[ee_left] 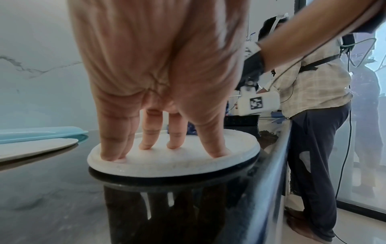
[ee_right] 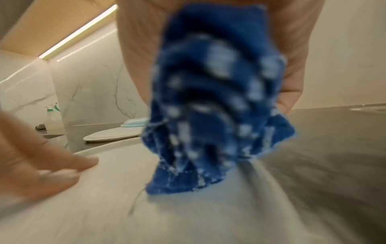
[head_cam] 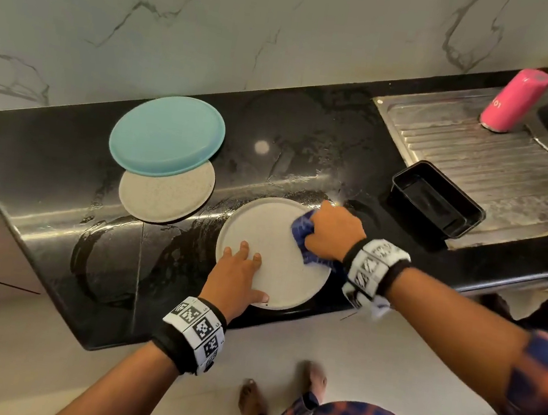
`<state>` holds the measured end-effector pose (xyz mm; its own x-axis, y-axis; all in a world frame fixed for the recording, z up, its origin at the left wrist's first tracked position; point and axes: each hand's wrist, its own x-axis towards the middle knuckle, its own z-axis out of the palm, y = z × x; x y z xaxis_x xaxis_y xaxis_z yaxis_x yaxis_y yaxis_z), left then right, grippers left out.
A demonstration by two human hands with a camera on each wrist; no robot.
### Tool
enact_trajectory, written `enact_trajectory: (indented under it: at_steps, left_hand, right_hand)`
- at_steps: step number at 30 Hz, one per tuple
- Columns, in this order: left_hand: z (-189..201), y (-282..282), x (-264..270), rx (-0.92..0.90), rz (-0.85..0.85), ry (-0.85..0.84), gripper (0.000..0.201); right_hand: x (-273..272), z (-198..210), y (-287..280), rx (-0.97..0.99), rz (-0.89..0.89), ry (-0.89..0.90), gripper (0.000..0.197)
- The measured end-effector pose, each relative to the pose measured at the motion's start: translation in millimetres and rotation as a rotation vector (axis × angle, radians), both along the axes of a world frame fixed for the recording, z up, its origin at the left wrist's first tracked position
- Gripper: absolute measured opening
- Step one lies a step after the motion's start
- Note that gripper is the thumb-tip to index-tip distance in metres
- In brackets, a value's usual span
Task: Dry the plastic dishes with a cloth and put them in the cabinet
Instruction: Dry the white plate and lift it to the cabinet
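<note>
Glossy wet black surface (head_cam: 65,154) carries a round matte speckled plate (head_cam: 272,241), left hand (head_cam: 236,278) flat with fingers pressing it, right hand (head_cam: 335,230) gripping bunched blue cloth (head_cam: 304,231) against its right part.

black countertop (head_cam: 64,161) wet | white plate (head_cam: 272,241) | speckled plate (head_cam: 163,197) | black tray (head_cam: 437,199)

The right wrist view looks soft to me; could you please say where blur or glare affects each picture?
Right wrist view: blue cloth and plate smeared by blur. Head view: sharp, glare streaks on the wet counter. Left wrist view: mostly clear, hazy bright window at right.
</note>
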<state>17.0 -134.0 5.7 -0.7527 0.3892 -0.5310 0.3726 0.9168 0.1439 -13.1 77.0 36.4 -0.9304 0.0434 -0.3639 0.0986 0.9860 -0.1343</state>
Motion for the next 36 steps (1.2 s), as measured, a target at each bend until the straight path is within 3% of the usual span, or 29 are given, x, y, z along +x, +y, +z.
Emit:
enact_trajectory:
  at_steps: [5,10,13,18,23,29,33,36]
  left_hand:
    - [6.6,3.0,-5.7,-0.008,-0.009,-0.008,0.085]
    - [10.9,4.1,-5.6,0.029,-0.010,0.014,0.078]
    - [8.0,2.7,-4.9,0.030,0.005,0.033,0.078]
    - [-0.8,0.7,-5.6,-0.011,0.006,0.009,0.086]
    - [-7.6,0.5,-6.6,-0.013,0.018,0.012,0.087]
    - [-11.0,2.6,-5.6,-0.008,0.016,0.052,0.086]
    - [-11.6,1.5,-5.3,-0.016,0.000,0.045,0.089]
    - [-10.3,-3.9,-1.1,0.011,-0.031,0.093,0.086]
  right_hand:
    - [-57.9,10.3,-34.2,0.006,0.134,0.032,0.021]
    - [-69.8,-2.8,-96.7,0.051,0.386,0.036,0.024]
    - [-71.2,-9.3,-100.3,0.116,0.448,0.064,0.029]
    - [-71.4,-2.7,-54.2,0.156,0.253,0.089,0.033]
    - [-21.7,3.9,-11.5,0.125,0.056,0.006,0.038]
    - [61.1,14.2,-22.7,0.044,0.023,-0.125,0.023]
    - [63.2,13.4,-33.4,-0.047,0.034,-0.172,0.029]
    - [53.7,8.9,-19.3,-0.194,-0.085,-0.179,0.028]
